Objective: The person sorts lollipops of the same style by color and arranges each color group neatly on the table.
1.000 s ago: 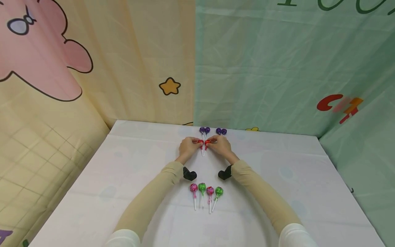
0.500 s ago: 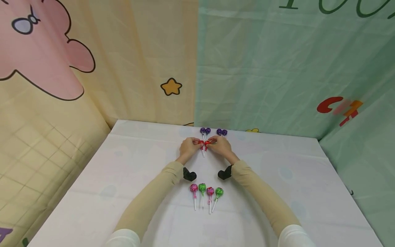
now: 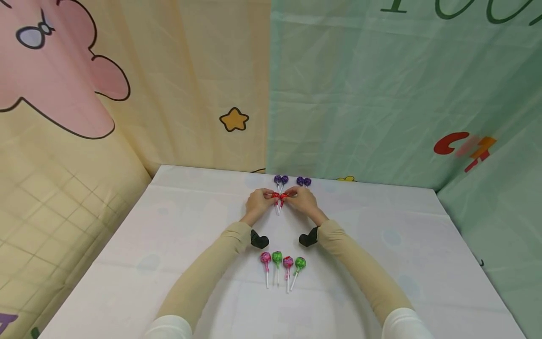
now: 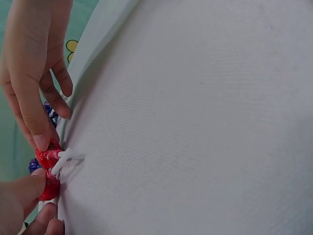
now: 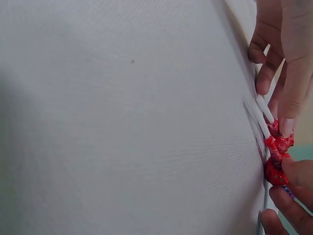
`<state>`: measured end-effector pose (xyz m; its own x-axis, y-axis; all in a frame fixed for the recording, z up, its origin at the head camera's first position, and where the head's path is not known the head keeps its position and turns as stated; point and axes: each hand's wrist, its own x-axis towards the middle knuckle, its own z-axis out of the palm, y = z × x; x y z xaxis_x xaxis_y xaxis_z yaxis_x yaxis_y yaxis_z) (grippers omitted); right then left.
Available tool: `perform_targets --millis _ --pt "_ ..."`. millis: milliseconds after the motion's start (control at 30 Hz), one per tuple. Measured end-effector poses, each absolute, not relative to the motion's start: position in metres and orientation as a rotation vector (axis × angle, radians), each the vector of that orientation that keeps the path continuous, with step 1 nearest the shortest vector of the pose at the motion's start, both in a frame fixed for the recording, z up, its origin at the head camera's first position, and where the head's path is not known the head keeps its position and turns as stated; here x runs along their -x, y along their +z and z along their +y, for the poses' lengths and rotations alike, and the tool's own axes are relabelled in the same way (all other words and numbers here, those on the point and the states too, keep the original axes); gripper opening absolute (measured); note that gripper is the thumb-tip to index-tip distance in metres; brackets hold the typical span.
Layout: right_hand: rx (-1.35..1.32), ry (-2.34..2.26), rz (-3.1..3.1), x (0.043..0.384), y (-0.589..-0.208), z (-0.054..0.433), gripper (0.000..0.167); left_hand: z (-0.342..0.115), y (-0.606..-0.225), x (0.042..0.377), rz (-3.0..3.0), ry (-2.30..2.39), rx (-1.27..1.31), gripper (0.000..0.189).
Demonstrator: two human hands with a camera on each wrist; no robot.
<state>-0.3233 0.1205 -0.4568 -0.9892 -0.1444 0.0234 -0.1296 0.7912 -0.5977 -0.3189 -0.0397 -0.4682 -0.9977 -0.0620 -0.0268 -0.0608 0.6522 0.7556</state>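
Observation:
Near the far edge of the white table [image 3: 203, 197], my left hand [image 3: 257, 201] pinches a red-wrapped lollipop [image 4: 50, 190] by its head. Beside it, my right hand [image 3: 303, 200] pinches a second red lollipop [image 5: 275, 175]. The two heads are side by side, and their white sticks converge toward me. Just beyond lie two purple lollipops [image 3: 281, 179] with crossing sticks. Another purple pair [image 3: 303, 181] sits beyond my right hand, its sticks mostly hidden by that hand.
Closer to me, two pink lollipops [image 3: 265, 257] and two green lollipops [image 3: 277, 257] alternate in a row, sticks toward me. Black heart-shaped pieces [image 3: 259, 240] show at both wrists. A patterned curtain [image 3: 338, 94] rises behind the table's far edge.
The right-hand red lollipop shifts very slightly left, nearer the other one. Both hands otherwise keep their grip and place.

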Motion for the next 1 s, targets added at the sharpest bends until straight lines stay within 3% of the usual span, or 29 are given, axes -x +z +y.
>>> perform_targets --millis 1000 --pt "0.222 -0.999 2.969 0.3228 -0.4572 0.1212 0.029 -0.0425 -0.4692 0.3166 -2.828 -1.322 -0.072 0.031"
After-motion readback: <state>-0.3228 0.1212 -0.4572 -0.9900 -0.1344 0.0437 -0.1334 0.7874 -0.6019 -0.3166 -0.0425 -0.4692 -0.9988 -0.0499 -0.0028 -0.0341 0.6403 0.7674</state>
